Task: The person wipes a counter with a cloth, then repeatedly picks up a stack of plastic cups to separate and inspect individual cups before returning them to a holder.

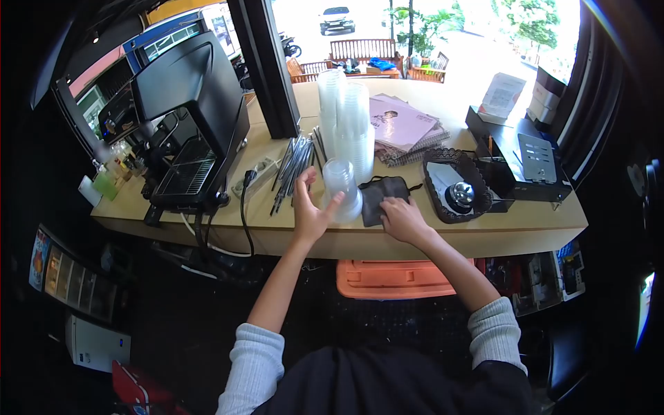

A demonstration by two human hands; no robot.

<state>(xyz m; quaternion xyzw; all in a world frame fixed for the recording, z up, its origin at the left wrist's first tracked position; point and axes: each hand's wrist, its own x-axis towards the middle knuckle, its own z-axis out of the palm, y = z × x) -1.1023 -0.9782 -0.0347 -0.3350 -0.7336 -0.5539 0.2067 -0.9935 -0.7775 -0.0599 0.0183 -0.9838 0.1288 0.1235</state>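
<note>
My left hand is beside a short stack of clear plastic cups, fingers apart and thumb overlapping the cups' side in this view. Just to the right, a dark flat pouch with a thin cord lies near the counter's front edge. My right hand rests on that pouch, its fingers bent and closed on the near right part. Tall stacks of clear cups stand behind the short one. A bundle of wrapped straws lies left of my left hand.
A black coffee machine stands on the left of the counter, beside a dark post. Pink menus lie at the back. On the right are a tray with a silver bell and a black box. An orange lid sits below.
</note>
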